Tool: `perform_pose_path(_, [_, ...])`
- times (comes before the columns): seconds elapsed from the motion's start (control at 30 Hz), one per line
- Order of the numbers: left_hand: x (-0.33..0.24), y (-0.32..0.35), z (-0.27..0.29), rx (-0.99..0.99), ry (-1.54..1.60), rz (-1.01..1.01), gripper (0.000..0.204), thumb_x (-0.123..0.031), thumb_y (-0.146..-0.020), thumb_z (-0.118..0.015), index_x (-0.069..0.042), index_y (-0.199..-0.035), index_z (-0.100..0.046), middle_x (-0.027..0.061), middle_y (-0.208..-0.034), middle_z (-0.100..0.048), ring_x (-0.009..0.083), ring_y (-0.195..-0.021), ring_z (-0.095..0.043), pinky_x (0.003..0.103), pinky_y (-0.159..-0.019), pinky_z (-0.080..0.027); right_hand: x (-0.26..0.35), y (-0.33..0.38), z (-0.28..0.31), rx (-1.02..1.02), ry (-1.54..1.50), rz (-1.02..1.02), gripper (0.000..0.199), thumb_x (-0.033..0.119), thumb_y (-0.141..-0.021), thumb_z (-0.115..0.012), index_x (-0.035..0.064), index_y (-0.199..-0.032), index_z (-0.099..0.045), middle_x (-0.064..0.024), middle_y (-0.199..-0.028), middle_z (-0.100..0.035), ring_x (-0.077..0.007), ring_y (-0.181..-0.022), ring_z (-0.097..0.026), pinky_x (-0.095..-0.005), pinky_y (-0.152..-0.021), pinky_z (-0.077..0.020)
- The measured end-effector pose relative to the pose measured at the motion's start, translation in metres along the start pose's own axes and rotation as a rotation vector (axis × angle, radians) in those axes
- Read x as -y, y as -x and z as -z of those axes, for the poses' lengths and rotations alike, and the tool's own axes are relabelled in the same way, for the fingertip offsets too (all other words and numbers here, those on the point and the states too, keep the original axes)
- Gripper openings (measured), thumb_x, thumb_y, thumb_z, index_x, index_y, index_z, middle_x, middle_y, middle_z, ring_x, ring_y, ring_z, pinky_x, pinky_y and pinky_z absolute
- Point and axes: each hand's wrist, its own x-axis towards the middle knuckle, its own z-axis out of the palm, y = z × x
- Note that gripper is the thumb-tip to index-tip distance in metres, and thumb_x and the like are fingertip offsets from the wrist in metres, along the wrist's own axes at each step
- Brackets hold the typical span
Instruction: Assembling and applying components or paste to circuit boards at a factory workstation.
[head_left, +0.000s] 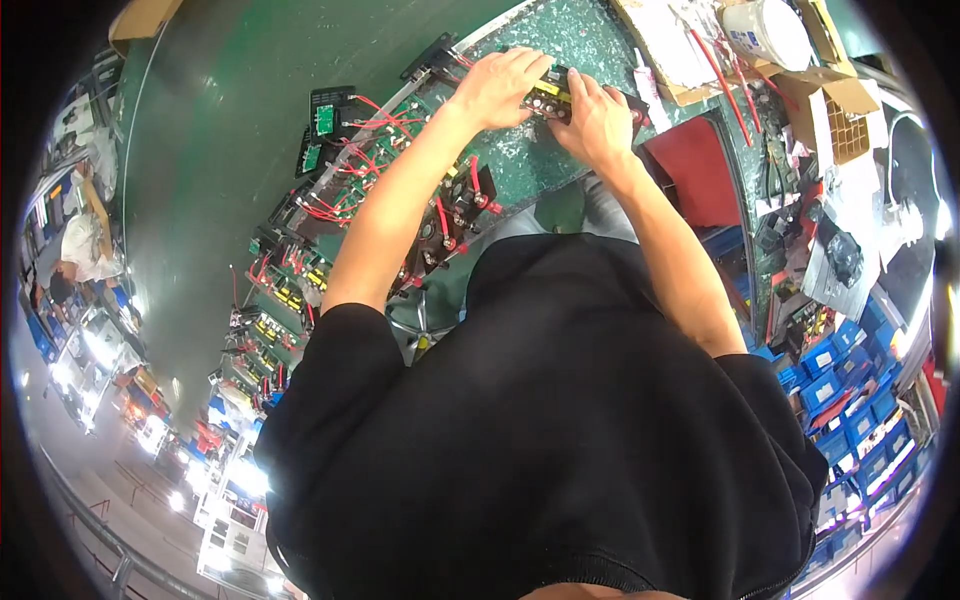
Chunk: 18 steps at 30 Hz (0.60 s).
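Note:
A black circuit board assembly (549,92) with a yellow part and small components is held between my two hands over the green worktop (520,165). My left hand (500,90) has its fingers curled over the board's left end. From the right, my right hand (597,122) grips the board with thumb and fingers pressed around it. The palms hide much of the board. To the left of my left forearm lie several boards with red wires (375,165). Dark assemblies with red terminals (440,225) sit closer to my body.
At the far right stand a white bucket (765,35) and an open cardboard box with dividers (850,130). A white tube (648,85) lies beside the right hand. A red panel (695,172) is right of my knees. Blue bins (825,390) fill the lower right.

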Motion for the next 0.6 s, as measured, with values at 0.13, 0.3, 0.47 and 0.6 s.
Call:
perform_pose_path(0.13, [0.001,0.0,-0.003,-0.009,0.003,0.0,0.071,-0.018,-0.062,-0.076,-0.002,-0.126,-0.049,0.0132,-0.123,-0.057,0.0285,-0.117,-0.053,0.039,-0.097,-0.046,-0.004,-0.001,-0.007,-0.172,0.043,0.094,0.07,0.028,-0.063,-0.077,-0.0018,-0.121,-0.053,-0.0108,-0.101,-0.061,-0.0252,-0.091,-0.063,-0.0369,-0.084,-0.046])
perform_pose_path(0.3, [0.002,0.002,-0.004,-0.028,0.009,0.0,0.072,-0.018,-0.062,-0.076,-0.002,-0.127,-0.048,0.0136,-0.123,-0.056,0.0292,-0.118,-0.053,0.039,-0.097,-0.046,-0.005,0.0,-0.001,-0.14,0.033,0.144,0.074,0.025,-0.064,-0.077,-0.0031,-0.126,-0.048,-0.0116,-0.103,-0.059,-0.0269,-0.093,-0.062,-0.0377,-0.085,-0.0459])
perform_pose_path(0.47, [0.001,0.005,-0.005,-0.033,0.012,-0.007,0.071,-0.017,-0.064,-0.075,-0.002,-0.127,-0.048,0.015,-0.124,-0.056,0.0305,-0.119,-0.052,0.039,-0.098,-0.046,-0.015,0.001,-0.001,-0.106,0.017,0.194,0.077,0.023,-0.063,-0.078,-0.004,-0.128,-0.045,-0.012,-0.104,-0.059,-0.0278,-0.093,-0.062,-0.0387,-0.085,-0.0461])
perform_pose_path(0.6, [0.0,0.005,-0.005,-0.058,0.003,-0.019,0.07,-0.017,-0.065,-0.075,-0.002,-0.127,-0.048,0.0156,-0.124,-0.056,0.0309,-0.119,-0.052,0.039,-0.098,-0.046,-0.017,0.003,-0.003,-0.079,-0.005,0.193,0.078,0.022,-0.064,-0.078,-0.0046,-0.13,-0.045,-0.0125,-0.104,-0.059,-0.0279,-0.093,-0.062,-0.0387,-0.085,-0.0461])
